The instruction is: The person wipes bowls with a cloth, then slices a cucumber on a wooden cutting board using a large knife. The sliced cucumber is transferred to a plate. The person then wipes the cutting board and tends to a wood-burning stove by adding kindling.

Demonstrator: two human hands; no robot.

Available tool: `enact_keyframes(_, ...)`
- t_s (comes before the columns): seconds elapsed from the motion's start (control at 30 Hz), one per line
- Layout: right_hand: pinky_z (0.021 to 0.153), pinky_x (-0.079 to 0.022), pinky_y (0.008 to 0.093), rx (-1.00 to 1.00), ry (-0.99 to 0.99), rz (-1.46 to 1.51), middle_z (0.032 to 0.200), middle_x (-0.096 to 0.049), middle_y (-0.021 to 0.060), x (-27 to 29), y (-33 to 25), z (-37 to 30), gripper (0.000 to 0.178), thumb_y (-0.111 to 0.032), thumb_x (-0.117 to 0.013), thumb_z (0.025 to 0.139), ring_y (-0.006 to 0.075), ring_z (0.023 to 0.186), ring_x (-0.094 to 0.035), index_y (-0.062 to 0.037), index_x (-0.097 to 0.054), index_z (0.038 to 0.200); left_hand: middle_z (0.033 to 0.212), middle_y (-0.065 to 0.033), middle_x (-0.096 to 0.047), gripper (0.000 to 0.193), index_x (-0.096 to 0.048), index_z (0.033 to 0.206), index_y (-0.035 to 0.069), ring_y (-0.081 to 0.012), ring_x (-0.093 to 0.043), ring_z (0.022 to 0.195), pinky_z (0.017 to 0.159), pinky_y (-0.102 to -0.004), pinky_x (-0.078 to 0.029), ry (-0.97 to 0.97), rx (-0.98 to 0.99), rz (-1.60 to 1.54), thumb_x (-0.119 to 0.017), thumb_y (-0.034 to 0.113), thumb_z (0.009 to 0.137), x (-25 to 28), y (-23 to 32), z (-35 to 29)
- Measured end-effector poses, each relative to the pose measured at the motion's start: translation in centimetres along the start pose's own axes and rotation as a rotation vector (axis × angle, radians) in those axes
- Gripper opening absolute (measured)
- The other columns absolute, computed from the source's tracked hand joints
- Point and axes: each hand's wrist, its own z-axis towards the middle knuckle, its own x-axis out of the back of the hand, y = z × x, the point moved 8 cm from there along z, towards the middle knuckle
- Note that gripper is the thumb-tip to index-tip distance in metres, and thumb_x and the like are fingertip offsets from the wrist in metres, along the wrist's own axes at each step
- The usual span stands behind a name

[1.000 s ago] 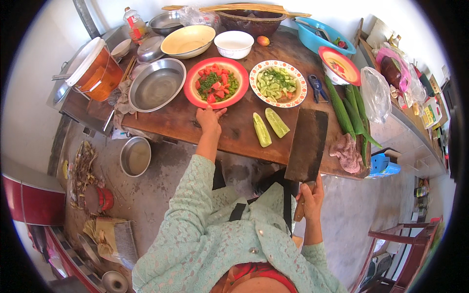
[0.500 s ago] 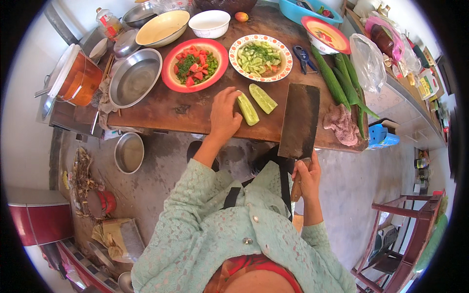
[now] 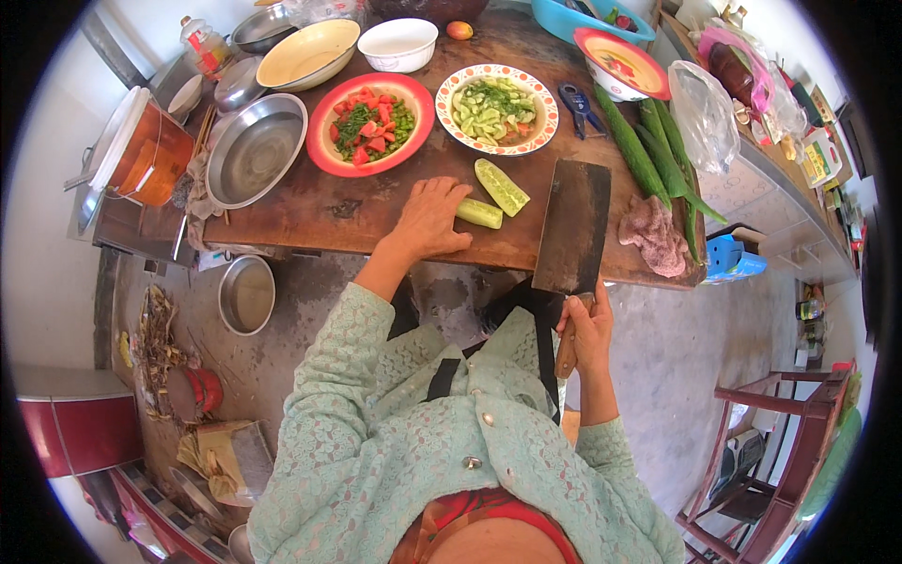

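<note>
1. Left hand point(image 3: 430, 218): fingers bent and lowered over the left end of the near cucumber half point(image 3: 482, 215); the thumb is spread toward the front edge of the surface point(image 3: 310, 209). Whether the fingers grip cannot be told.
2. Right hand point(image 3: 589, 336): closed round the wooden handle point(image 3: 566, 352) of a cleaver point(image 3: 573, 226).
3. Cleaver: long axis runs away from the person, the far end leaning slightly right. Handle points back toward the body; the broad dark blade shows its flat side above the surface's front edge, right of the cucumber halves.
4. Near cucumber half: lies near the front edge, its long axis mostly crosswise, right end slightly nearer the person.
5. Far cucumber half point(image 3: 503, 187): just beyond it, seeded face up, long axis slanting from far left to near right.
6. Beyond: a red-rimmed bowl point(image 3: 426, 120) of red and green pieces, and a spotted-rim bowl point(image 3: 549, 113) of green slices. Whole cucumbers point(image 3: 631, 150) lie at right, far ends tilted left.
7. Markings: a clear bottle point(image 3: 207, 47) at far left bears a red label; a white jug point(image 3: 821, 162) at right bears a yellow-green one. Lettering on both is too small to read.
</note>
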Motion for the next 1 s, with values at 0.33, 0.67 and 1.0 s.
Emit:
enact_keyframes(0.33, 0.048, -0.046, 0.0239, -0.015, 0.024, 0.005, 0.073, -0.055, 0.0015, 0.1, 0.0, 0.1, 0.062, -0.015, -0.062, 0.092, 0.0098, 0.054, -0.055, -0.011, -0.034, 0.147, 0.098, -0.0095, -0.051, 0.048, -0.065, 0.11, 0.006, -0.0289, -0.051, 0.097, 0.085, -0.0403, -0.042, 0.094, 0.132, -0.186, -0.079, 0.017, 0.066, 0.4, 0.3, -0.5)
enact_keyframes(0.67, 0.048, -0.046, 0.0232, 0.017, 0.024, 0.007, 0.071, -0.054, 0.0022, -0.1, -0.4, 0.4, 0.06, -0.011, -0.06, 0.091, 0.0102, 0.053, -0.052, -0.0087, -0.035, 0.145, 0.099, -0.0098, -0.063, 0.052, -0.064, 0.115, -0.001, -0.0194, -0.064, 0.088, 0.079, -0.03, -0.051, 0.759, 0.241, -0.534, -0.082, 0.009, 0.068, 13.9, 3.0, -4.3)
enact_keyframes(1.0, 0.043, -0.043, 0.0226, 0.066, -0.016, -0.038, 0.068, -0.054, 0.0022, -1.0, -1.1, 0.4, 0.062, -0.014, -0.061, 0.091, 0.0095, 0.051, -0.051, -0.0069, -0.033, 0.146, 0.102, -0.0107, -0.064, 0.052, -0.063, 0.119, 0.0, -0.0173, -0.065, 0.089, 0.076, -0.03, -0.053, 1.056, 0.275, -0.452, -0.082, 0.003, 0.07, 18.2, 3.0, -7.2)
